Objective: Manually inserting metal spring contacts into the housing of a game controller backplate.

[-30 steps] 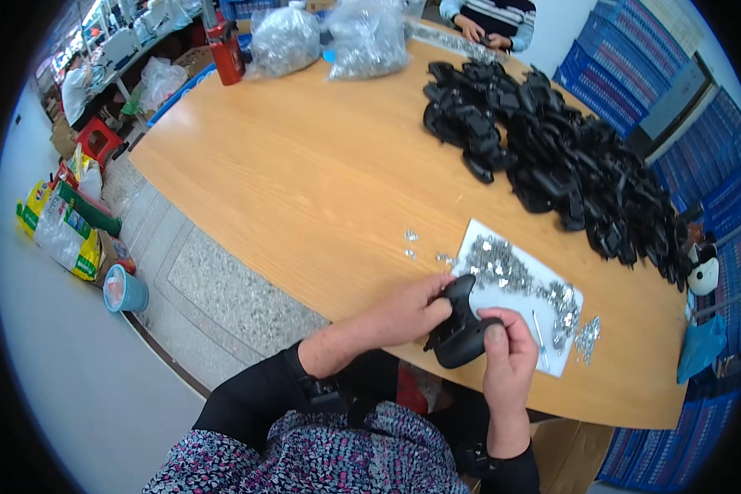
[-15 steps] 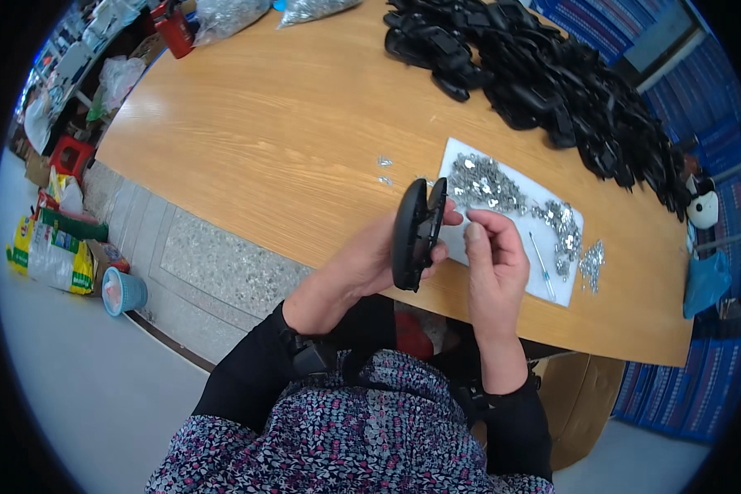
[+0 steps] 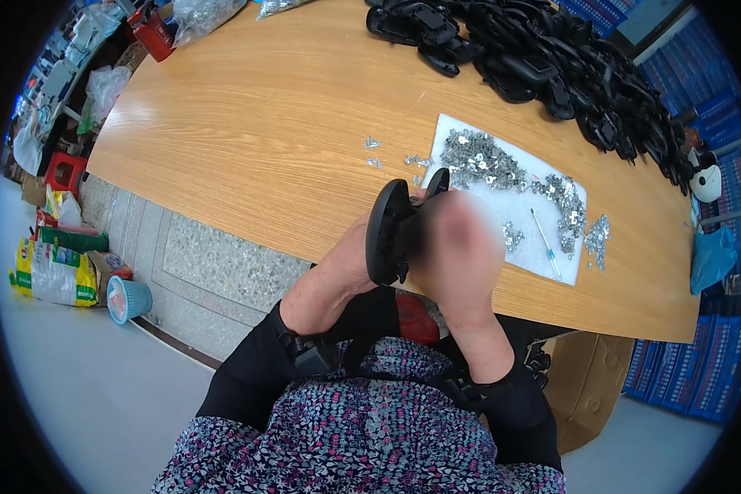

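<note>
My left hand (image 3: 350, 253) is closed round a black curved plastic part (image 3: 384, 235), held above the table's near edge. The part stands on end, with two curved sides and a gap between them. My right hand (image 3: 463, 267) is up against the part's right side. Blur covers its fingers, so I cannot tell what they hold. Beyond my hands lies a white pad (image 3: 514, 212) with heaps of small silvery metal pieces (image 3: 482, 160). A thin stick-like tool with a light blue end (image 3: 553, 263) lies on the pad's right part.
A long pile of black plastic parts (image 3: 543, 78) covers the table's far right. Small metal pieces (image 3: 598, 239) lie right of the pad, others (image 3: 373, 142) to its left. Clear bags (image 3: 202, 20) and a red container (image 3: 151, 34) stand far left. A blue basket (image 3: 129, 300) is on the floor.
My right hand has moved left, from beside the black part to against it. My left hand and the part have shifted slightly left. The whole view has shifted a little.
</note>
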Action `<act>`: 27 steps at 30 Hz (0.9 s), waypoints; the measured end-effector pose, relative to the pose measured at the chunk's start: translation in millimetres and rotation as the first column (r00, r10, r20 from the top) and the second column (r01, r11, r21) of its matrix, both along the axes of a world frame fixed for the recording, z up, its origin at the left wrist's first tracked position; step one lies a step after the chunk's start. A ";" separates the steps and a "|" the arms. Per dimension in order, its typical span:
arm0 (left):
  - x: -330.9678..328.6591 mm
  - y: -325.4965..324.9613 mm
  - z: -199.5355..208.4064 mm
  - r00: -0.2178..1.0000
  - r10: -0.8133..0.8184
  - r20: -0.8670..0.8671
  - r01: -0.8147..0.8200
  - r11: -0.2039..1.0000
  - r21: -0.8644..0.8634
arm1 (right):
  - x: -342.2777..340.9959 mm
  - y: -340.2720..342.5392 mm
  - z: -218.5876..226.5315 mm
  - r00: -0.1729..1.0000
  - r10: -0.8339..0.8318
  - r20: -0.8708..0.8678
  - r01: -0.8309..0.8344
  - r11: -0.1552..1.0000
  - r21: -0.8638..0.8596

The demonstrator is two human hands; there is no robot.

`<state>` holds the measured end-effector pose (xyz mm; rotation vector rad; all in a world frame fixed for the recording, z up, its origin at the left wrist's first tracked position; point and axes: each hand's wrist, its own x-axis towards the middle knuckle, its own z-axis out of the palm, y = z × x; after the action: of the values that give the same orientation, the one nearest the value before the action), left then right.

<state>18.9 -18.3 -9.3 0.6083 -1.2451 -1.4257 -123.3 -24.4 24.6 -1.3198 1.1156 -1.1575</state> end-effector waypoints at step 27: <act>-28.9 -23.4 21.8 0.975 0.058 0.214 -0.106 0.970 0.219 | -83.7 25.0 73.6 0.984 0.093 -0.155 -0.085 0.995 0.055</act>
<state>-10.1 -41.7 12.5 0.9764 -1.2077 -1.4756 -207.0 0.6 98.2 -1.4289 1.1783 -0.9687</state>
